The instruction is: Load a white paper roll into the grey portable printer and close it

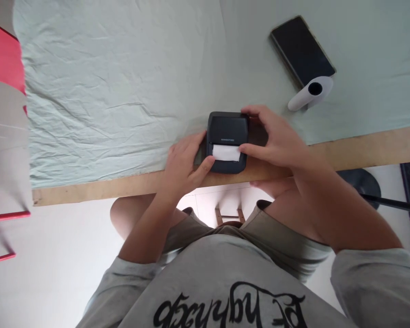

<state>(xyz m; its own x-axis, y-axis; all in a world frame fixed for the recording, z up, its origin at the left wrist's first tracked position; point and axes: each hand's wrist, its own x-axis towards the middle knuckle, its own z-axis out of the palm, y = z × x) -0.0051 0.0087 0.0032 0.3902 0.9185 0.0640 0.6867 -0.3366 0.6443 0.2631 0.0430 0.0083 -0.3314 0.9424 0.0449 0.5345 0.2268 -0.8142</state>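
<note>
Grasping the compact black receipt printer (228, 125) from both sides, setting the left grip (182, 161) and the right grip (276, 134) against opposite edges. Resting the left thumb on the near left corner, pointing its tip toward the white paper strip (226, 153), and laying the left fingers close together along the printer's left side. Placing the right thumb tip at the strip's right end, curling the right index finger over the far right corner and leaving a gap between that thumb and finger. Holding both forearms extended forward, slanting the left forearm (146, 223) in from the lower left and the right forearm (345, 214) more widely from the lower right. Positioning the printer at the near side of the table (369, 148), partly over the wooden border in this view; being unable to tell resting from hovering. Seeing beyond the right grip a white paper roll (301, 98) overlapping the near end of a dark smartphone (300, 50), lying on pale green tablecloth (123, 82).
</note>
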